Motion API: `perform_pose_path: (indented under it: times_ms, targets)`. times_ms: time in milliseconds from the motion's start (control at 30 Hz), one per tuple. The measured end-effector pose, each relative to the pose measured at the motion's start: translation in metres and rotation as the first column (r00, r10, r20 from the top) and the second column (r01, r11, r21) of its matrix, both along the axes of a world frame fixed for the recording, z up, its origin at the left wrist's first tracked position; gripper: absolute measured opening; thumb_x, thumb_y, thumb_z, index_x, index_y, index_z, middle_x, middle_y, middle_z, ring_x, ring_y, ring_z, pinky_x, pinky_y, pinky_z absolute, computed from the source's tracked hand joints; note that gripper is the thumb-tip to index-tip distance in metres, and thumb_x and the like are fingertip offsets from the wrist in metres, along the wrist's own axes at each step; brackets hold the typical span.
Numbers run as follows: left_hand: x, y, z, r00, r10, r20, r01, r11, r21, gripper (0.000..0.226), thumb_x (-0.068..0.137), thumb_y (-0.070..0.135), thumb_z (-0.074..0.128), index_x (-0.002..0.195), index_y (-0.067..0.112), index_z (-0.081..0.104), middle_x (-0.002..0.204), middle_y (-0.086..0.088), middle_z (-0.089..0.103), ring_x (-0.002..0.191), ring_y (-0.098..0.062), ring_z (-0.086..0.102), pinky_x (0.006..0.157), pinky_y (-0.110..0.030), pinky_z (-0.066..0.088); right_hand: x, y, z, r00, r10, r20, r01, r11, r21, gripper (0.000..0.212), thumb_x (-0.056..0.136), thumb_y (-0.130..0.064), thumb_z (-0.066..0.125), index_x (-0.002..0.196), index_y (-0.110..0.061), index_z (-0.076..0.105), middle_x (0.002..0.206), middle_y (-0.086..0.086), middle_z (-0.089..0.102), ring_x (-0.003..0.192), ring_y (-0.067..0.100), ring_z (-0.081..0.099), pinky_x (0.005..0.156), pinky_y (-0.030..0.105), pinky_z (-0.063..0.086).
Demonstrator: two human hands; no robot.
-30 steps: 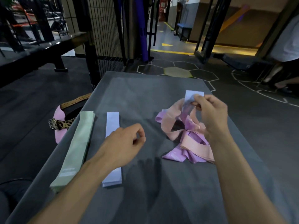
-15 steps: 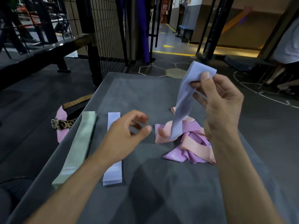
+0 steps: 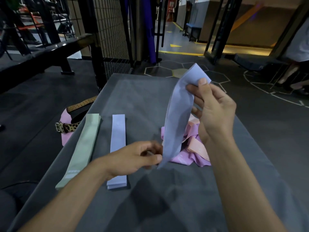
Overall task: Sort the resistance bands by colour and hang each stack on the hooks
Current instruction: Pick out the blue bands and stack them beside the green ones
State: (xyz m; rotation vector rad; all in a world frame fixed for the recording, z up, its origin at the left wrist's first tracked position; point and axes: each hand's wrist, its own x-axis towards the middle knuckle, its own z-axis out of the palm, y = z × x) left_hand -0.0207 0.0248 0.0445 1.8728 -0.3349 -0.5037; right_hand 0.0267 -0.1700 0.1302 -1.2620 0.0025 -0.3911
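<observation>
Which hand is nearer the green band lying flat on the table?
Left. The left hand hovers just right of the green band, past the flat lilac stack; the right hand is raised farther right.

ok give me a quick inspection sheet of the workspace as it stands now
surface: grey fabric-covered table, bands lying on it
job's things: lavender flat band held up above the table; green band stack and lavender band stack laid side by side at left; tangled pile of pink and peach bands at right; no hooks in view
clutter: leopard-print belt on a pink item off the table's left edge
grippers: right hand pinches the held band's top; left hand is at its lower end, grip blurred
cables: nothing seen
surroundings: black wire mesh fence, hexagon-marked floor
</observation>
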Motion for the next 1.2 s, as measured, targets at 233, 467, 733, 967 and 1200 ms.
perform_pose_path:
  times_ms: [233,467,733,967,1200]
  targets:
    - [-0.003,-0.004,0.004,0.997,-0.006,-0.083,0.004,1.0,-0.022,0.034,0.096,0.016,0.069,0.128,0.022,0.06,0.122,0.008,0.071,0.115,-0.011,0.066,0.102,-0.031,0.052,0.0,0.004,-0.003,0.999,0.023,-0.025,-0.022,0.999,0.04,0.024,0.097,-0.028,0.066,0.099,-0.005,0.074,0.096,0.007,0.079,0.094,0.023,0.076,0.069,0.03,0.06]
    - [-0.001,0.017,0.007,0.966,0.216,-0.143,-0.225,0.973,-0.044,0.005,0.096,0.006,0.065,0.101,0.007,0.066,0.086,-0.009,0.073,0.075,-0.025,0.069,0.076,-0.04,0.06,0.013,-0.018,-0.015,0.99,-0.044,-0.136,0.051,0.998,0.046,0.017,0.097,-0.024,0.067,0.099,-0.008,0.072,0.096,0.007,0.079,0.09,0.021,0.076,0.072,0.033,0.063]
    - [0.015,0.053,0.009,0.621,0.771,0.142,-0.709,0.629,-0.32,0.012,0.091,0.01,0.073,0.099,0.018,0.072,0.085,0.0,0.077,0.079,-0.016,0.072,0.068,-0.032,0.059,0.032,-0.033,-0.04,0.914,-0.043,-0.403,-0.139,0.901,-0.411,0.016,0.086,-0.004,0.071,0.091,0.008,0.062,0.072,0.018,0.065,0.058,0.026,0.064,0.063,0.043,0.061]
    - [0.012,0.049,0.019,0.641,0.57,0.514,-0.553,0.808,-0.205,0.021,0.096,0.015,0.068,0.112,0.026,0.073,0.097,0.011,0.074,0.084,-0.015,0.069,0.075,-0.043,0.063,0.026,-0.033,-0.062,0.532,-0.118,-0.838,-0.777,0.325,-0.539,0.02,0.09,-0.02,0.07,0.098,-0.004,0.061,0.069,0.017,0.067,0.055,0.027,0.056,0.062,0.036,0.052]
    - [0.007,0.034,0.026,0.724,0.341,0.6,-0.361,0.928,-0.092,0.022,0.091,0.023,0.074,0.112,0.03,0.071,0.084,0.011,0.068,0.077,-0.014,0.064,0.074,-0.024,0.049,0.014,-0.011,-0.045,0.886,0.255,-0.387,-0.457,0.338,-0.823,0.013,0.094,-0.032,0.069,0.102,-0.023,0.072,0.089,-0.01,0.073,0.074,-0.003,0.065,0.075,0.023,0.049]
